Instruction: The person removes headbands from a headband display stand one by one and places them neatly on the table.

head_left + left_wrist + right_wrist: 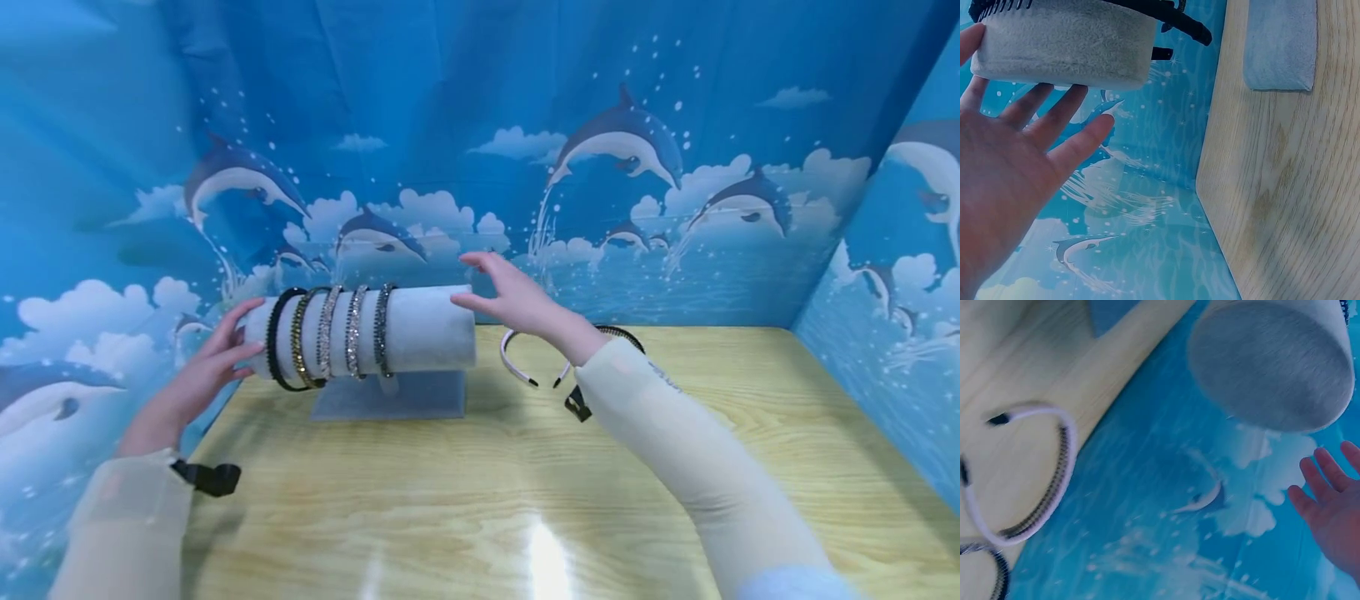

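Observation:
A pale grey plush display roll [431,329] is held up on a flat grey base [420,398]. Several headbands circle its left half: a black one [274,342] outermost, then a gold-and-black one [297,337], and sparkly ones [352,333] further right. My left hand [213,362] is at the roll's left end, spread fingers touching its rim; the left wrist view shows them fairly straight. My right hand [517,296] hovers by the right end, thumb and fingers apart, holding nothing. In the right wrist view its fingertips [1297,494] lie below the roll's round end face [1269,365].
On the wooden table [450,492], a pale lilac headband [512,358] lies behind my right forearm, with a dark headband [622,335] beside it. A blue dolphin-print curtain [465,108] closes off the back and sides. Black wrist straps are on both arms.

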Demonstrator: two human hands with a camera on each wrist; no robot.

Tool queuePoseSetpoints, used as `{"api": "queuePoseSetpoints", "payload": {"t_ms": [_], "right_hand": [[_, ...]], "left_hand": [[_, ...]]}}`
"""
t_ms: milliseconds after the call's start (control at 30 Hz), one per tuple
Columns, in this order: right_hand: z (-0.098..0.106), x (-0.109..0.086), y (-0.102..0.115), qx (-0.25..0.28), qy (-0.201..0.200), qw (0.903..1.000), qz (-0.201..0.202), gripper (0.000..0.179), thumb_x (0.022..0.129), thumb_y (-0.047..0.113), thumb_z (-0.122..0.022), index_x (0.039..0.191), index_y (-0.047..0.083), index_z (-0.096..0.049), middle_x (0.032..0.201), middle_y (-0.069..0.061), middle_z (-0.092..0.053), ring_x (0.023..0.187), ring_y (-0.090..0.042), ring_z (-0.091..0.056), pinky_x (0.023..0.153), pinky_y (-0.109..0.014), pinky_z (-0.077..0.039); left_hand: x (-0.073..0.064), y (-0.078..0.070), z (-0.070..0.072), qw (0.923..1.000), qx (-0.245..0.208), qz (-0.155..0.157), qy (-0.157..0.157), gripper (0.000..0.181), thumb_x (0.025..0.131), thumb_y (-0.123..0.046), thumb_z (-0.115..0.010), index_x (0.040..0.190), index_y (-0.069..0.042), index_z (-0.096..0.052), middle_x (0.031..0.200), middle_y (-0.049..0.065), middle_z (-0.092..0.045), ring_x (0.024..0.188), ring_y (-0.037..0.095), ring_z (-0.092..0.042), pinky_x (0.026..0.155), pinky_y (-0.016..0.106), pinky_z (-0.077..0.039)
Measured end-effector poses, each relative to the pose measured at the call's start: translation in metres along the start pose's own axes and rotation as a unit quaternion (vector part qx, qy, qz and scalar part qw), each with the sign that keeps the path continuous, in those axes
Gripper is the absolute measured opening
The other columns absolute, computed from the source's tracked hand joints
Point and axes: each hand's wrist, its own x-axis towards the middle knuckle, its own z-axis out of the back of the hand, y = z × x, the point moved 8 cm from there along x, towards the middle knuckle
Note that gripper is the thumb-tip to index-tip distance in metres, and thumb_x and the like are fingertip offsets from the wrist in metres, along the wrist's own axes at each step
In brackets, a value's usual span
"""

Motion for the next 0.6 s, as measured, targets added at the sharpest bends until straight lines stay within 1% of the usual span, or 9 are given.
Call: {"api": "queuePoseSetpoints", "payload": {"t_ms": [133,267,333,467,600], "right_hand": [[-0.013,0.017,0.019,-0.021,0.013,0.9997,-0.005,0.081,0.090,0.059,-0.059,0.153,0.020,-0.028,0.157,-0.002,-0.025,0.141,-0.022,-0.027,0.110,-0.047,-0.027],[-0.029,0.029,0.034,-0.061,0.034,0.9975,-0.001,0.089,0.085,0.063,-0.062,0.155,0.022,-0.024,0.159,-0.003,-0.020,0.144,-0.024,-0.021,0.111,-0.050,-0.025],[-0.036,0.033,0.040,-0.088,0.043,0.9952,0.004,0.093,0.082,0.066,-0.063,0.155,0.024,-0.024,0.159,-0.004,-0.021,0.143,-0.024,-0.022,0.110,-0.051,-0.026],[-0.047,0.040,0.047,-0.144,0.055,0.9881,-0.002,0.102,0.075,0.073,-0.065,0.155,0.025,-0.022,0.158,-0.004,-0.022,0.143,-0.024,-0.023,0.110,-0.050,-0.026],[-0.057,0.045,0.051,-0.194,0.072,0.9783,-0.003,0.108,0.072,0.077,-0.064,0.156,0.025,-0.020,0.157,-0.004,-0.026,0.140,-0.024,-0.030,0.108,-0.047,-0.030]], "left_hand": [[0.001,0.001,0.001,1.0000,0.007,0.002,-0.003,0.061,0.105,-0.029,-0.043,0.155,-0.041,-0.009,0.147,0.009,-0.025,0.111,0.001,-0.040,0.096,0.061,-0.028],[0.000,0.002,0.000,1.0000,0.007,0.004,-0.001,0.061,0.105,-0.029,-0.042,0.155,-0.041,-0.008,0.148,0.012,-0.023,0.111,0.002,-0.040,0.096,0.059,-0.029],[0.000,0.001,0.000,1.0000,0.009,0.003,-0.001,0.061,0.105,-0.029,-0.042,0.155,-0.040,-0.008,0.148,0.011,-0.024,0.111,0.002,-0.041,0.095,0.055,-0.031],[0.001,0.001,0.000,0.9999,0.013,0.000,-0.004,0.061,0.105,-0.028,-0.042,0.155,-0.040,-0.009,0.145,0.007,-0.026,0.111,0.003,-0.042,0.093,0.049,-0.033],[0.001,0.001,0.002,0.9999,0.015,-0.002,-0.006,0.060,0.105,-0.028,-0.042,0.155,-0.040,-0.009,0.142,0.001,-0.029,0.111,0.002,-0.043,0.092,0.048,-0.034]]}}
